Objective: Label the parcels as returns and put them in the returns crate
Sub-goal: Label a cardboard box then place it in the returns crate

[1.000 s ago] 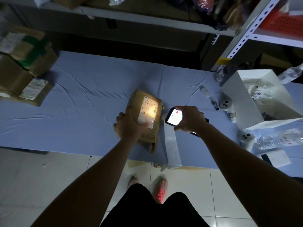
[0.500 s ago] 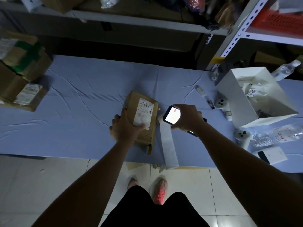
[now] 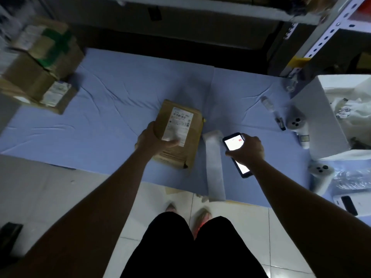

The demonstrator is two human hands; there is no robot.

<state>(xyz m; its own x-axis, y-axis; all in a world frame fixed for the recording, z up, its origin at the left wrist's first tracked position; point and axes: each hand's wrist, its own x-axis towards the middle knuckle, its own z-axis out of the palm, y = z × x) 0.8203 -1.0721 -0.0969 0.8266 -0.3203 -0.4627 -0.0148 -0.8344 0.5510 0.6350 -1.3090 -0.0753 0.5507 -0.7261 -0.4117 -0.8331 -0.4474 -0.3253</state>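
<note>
Dim storeroom, blue cloth table (image 3: pixel 112 109) below us. Left hand (image 3: pixel 153 140) grips the brown parcel (image 3: pixel 181 135) at its near-left edge, thumb on the label, parcel mid-table. Right hand (image 3: pixel 248 149) clamps a lit phone (image 3: pixel 234 145) just beside a white paper strip (image 3: pixel 214 167), possibly label backing.

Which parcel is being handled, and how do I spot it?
Start at the pale blue cloth-covered table. Near its front edge lies a brown cardboard parcel, gripped by the left hand. Unlike the stacked brown boxes far left, it lies alone.
</note>
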